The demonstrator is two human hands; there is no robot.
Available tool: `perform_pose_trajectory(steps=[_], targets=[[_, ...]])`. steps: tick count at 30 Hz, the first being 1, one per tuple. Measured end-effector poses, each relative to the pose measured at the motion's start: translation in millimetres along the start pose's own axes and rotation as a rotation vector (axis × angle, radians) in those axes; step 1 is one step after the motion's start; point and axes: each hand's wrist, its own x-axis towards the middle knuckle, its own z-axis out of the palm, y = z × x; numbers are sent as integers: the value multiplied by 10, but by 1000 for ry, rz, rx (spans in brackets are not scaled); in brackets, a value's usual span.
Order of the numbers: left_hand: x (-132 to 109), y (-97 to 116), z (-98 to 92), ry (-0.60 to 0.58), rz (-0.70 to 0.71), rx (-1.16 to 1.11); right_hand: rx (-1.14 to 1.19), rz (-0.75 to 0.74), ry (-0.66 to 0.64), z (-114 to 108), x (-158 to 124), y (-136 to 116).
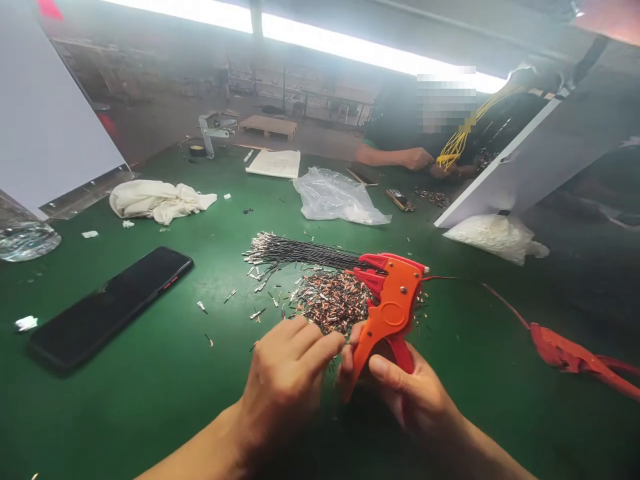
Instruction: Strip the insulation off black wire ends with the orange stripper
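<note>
My right hand (420,393) is wrapped round the handles of an orange and red wire stripper (395,307), whose jaws point left. Close against the stripper's handle, my left hand (290,367) is closed with its fingers pinched. A short, thin dark strand seems to show at its fingertips, but what it holds is too small to make out. Behind the jaws lies a bundle of black wires (310,252) with silvery metal ends at the left. Under the stripper's head spreads a pile of cut wire bits (333,301), mostly copper-coloured, with loose terminals scattered to its left.
A black phone (113,307) lies at left, white cloth (155,200) behind it. Red pliers (575,353) lie at right. Farther back are a clear plastic bag (337,197), a notepad (274,163) and a white bag (495,235). Across the table, a person's hands (419,159) handle yellow wires (455,148).
</note>
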Motion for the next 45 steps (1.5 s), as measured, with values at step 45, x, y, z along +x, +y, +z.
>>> perform_pose_trajectory(steps=[45], targets=[[120,-279,-222,216,-279,-253,93,186,-238,-67,-90,50]])
